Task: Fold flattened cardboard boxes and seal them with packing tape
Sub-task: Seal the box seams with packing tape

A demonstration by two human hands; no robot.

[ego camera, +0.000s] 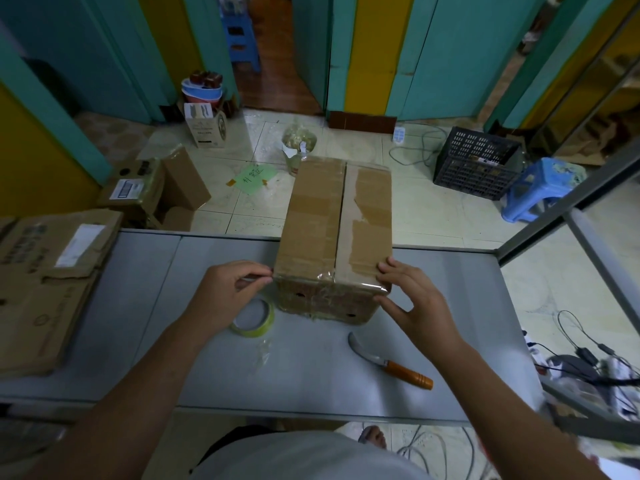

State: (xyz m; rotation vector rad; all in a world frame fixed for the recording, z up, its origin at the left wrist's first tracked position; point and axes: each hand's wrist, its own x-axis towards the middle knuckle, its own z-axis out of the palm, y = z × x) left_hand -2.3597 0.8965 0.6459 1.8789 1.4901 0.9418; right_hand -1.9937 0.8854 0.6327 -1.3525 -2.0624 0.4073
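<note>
Here, one box; one tape roll

Packing room: metal table, flattened cartons, boxes on tiled floor.

I see the cardboard box standing on the grey table, its top seam taped. My left grip pinches a strip of clear tape at the box's near left corner. My right grip presses spread fingers on the near right corner. The tape roll lies by my left wrist, and a knife lies nearer me.
</note>
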